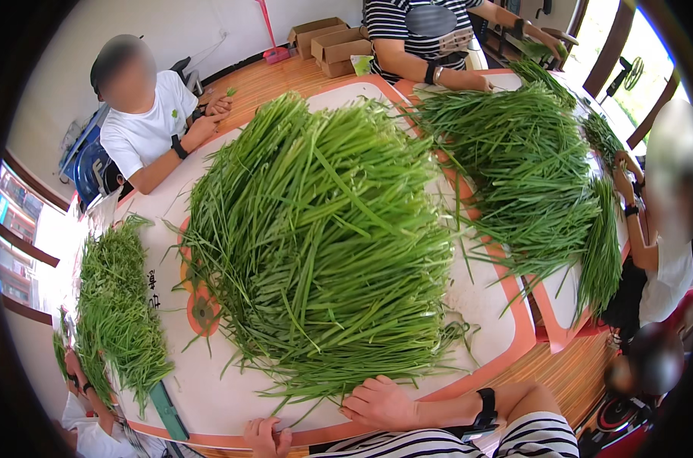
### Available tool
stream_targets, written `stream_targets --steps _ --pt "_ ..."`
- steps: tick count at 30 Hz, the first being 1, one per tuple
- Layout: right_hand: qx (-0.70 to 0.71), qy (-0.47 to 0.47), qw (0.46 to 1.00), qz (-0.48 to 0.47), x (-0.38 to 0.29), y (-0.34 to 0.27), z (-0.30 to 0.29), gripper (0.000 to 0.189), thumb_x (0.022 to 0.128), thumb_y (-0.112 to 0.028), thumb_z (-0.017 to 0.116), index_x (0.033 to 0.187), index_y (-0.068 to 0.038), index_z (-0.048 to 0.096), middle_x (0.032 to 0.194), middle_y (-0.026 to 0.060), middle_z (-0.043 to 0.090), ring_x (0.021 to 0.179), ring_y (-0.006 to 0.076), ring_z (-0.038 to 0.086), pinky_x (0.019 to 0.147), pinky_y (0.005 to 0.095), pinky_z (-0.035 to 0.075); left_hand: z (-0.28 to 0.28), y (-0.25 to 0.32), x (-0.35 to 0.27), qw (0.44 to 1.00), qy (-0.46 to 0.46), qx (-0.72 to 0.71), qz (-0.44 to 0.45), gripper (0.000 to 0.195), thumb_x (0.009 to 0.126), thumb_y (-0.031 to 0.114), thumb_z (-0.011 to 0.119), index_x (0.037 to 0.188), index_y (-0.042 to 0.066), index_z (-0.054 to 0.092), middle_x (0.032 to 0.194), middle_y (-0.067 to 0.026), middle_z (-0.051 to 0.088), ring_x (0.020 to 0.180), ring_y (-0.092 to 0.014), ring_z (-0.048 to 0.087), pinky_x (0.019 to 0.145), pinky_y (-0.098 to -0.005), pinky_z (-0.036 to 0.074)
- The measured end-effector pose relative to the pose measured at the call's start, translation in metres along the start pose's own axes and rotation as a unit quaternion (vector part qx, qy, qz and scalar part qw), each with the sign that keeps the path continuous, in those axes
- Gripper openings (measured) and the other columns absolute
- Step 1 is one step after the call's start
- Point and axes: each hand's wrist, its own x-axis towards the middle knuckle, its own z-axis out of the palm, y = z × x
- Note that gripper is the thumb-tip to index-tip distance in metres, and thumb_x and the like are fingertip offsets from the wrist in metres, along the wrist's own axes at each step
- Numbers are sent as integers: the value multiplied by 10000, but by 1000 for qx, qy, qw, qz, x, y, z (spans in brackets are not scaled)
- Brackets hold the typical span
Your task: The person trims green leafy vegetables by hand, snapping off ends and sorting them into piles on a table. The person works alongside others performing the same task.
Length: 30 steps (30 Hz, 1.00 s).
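A large heap of long, narrow green leaves, seemingly garlic chives, covers the middle of the white table with an orange border. At the heap's near edge, my right hand lies with curled fingers against some leaves; whether it grips any is hidden. My left hand rests at the near table edge, fingers bent and a little apart, with nothing seen in it. The heap's pale cut ends face mostly right, and loose leaves lie between the heap and my hands.
A second leaf heap lies on the right, and finer greens at the left beside a dark green flat case. Several people work around the tables, one in a white shirt across from me. Cardboard boxes stand on the floor.
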Motion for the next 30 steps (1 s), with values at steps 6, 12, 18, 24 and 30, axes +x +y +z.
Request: stream_targets --steps 6,12,18,24,30 --pt "-7 -6 1000 23 6 -6 -3 93 810 -240 595 806 -151 570 705 -11 472 697 174 475 626 311 362 -12 -2 -5 997 -76 29 -20 423 763 299 674 1087 59 547 860 -117 595 771 -286 540 682 -437 430" --pt "31 -124 987 101 10 -6 -8 141 819 -268 565 809 -130 594 752 26 551 770 223 536 708 337 415 -14 3 18 992 -55 -59 -98 141 726 187 636 750 70 562 614 -64 569 594 -262 568 535 -368 427" --pt "193 -242 926 217 85 0 -98 248 854 -340 538 909 -114 625 793 90 652 722 278 622 653 363 484 -36 -4 38 920 -214 -155 -291 297 772 348 635 883 72 634 668 -95 641 618 -253 629 586 -340 488" --pt "133 162 938 275 228 39 -194 282 844 -247 629 1024 -30 638 738 85 657 660 155 613 596 300 481 -74 34 79 929 -186 -170 -271 260 793 311 647 933 92 645 717 -118 648 650 -245 638 592 -326 497" --pt "-62 154 927 336 291 114 -170 312 832 -281 623 1060 -68 636 780 131 654 717 272 616 640 397 485 -96 71 161 958 -155 -151 -186 241 815 261 612 983 89 629 790 -115 648 693 -235 621 628 -316 485"
